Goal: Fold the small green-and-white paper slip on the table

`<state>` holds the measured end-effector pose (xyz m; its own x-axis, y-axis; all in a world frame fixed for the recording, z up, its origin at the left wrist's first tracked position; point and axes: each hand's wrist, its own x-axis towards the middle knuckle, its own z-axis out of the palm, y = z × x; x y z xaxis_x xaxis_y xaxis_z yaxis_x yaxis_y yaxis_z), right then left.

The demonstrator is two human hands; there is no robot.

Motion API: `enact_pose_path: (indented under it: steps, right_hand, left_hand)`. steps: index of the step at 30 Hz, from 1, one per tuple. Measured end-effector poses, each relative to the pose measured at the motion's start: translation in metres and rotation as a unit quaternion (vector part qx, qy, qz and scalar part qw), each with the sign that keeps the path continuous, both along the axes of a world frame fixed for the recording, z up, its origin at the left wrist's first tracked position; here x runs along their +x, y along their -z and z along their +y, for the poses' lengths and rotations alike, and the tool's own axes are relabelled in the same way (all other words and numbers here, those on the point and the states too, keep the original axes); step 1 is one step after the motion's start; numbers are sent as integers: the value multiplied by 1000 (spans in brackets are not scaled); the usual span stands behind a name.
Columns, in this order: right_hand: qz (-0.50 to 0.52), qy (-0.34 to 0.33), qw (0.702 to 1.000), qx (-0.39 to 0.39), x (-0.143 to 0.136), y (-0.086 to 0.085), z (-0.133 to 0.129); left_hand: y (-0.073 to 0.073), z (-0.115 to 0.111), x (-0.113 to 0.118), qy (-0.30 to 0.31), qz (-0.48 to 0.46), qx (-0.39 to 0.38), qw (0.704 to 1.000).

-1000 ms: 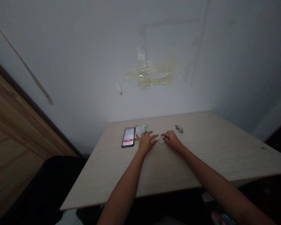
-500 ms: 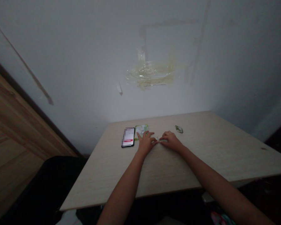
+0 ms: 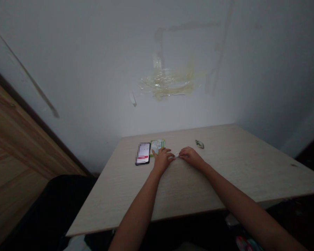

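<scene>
Between my fingertips, just above the table (image 3: pixel 136 191), is a small whitish piece (image 3: pixel 176 154), too small to make out its kind. My left hand (image 3: pixel 162 159) pinches its left end, with the other fingers stretched forward. On its right end, my right hand (image 3: pixel 190 156) is closed in a pinch, fingers curled. A flat green-and-white packet (image 3: pixel 157 145) lies just beyond my left hand, which hides part of its near edge. Left of the packet lies a phone (image 3: pixel 143 153) with its screen lit.
A small crumpled green wrapper (image 3: pixel 199 144) lies beyond my right hand. Behind the table rises a wall (image 3: pixel 94 87) with peeling clear tape (image 3: pixel 170 83). A wooden panel (image 3: pixel 21 139) and a dark object (image 3: pixel 60 195) stand at the left.
The whitish piece between my fingertips looks flatter and plainer than before. Both hands have barely shifted; the phone, packet and wrapper lie where they were.
</scene>
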<state>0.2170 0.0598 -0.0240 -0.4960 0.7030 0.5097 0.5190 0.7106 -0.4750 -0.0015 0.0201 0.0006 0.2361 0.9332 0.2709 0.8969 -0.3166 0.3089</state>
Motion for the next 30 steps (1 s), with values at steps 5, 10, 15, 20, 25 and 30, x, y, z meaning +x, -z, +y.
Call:
enact_pose_path:
  steps: [5, 10, 15, 20, 25, 30]
  right_hand:
    - [49, 4, 998, -43, -2, -4, -6]
    - [37, 58, 997, -46, -4, 0, -3]
    - [3, 116, 992, -42, -6, 10, 4]
    - [-28, 152, 987, -43, -9, 12, 5]
    - [-50, 181, 981, -46, -13, 10, 1]
    - [-85, 200, 974, -58, -17, 4, -3]
  left_hand:
    - [0, 0, 3, -12, -30, 6, 999]
    - [3, 1, 7, -37, -51, 5, 998]
    - [5, 2, 11, -67, -63, -2, 996]
    - [6, 5, 15, -87, -68, 1, 994]
    - [8, 8, 18, -102, -51, 4, 993]
    - [10, 10, 20, -113, -40, 6, 993]
